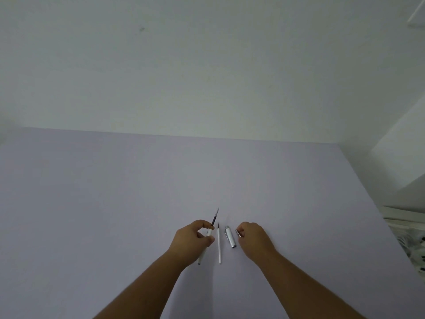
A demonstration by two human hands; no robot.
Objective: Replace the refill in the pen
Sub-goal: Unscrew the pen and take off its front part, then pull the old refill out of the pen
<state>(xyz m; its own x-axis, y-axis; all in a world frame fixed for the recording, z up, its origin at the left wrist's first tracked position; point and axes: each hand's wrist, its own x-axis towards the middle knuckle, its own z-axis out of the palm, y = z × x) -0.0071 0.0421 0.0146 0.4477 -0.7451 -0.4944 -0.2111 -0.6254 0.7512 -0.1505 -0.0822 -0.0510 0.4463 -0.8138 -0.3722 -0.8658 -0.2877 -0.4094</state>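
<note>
Between hands: spare refill (219,246) & cap (230,237); left hand (192,240) grips pen (208,238), right hand (254,240) pinches tip (238,233).

I see a pale lilac tabletop (115,203) filling the lower view, its far edge meeting a plain white wall (207,65). A white cabinet (400,157) stands at right; below it lies a patterned white-and-black item (414,249), too blurred to identify.
</note>
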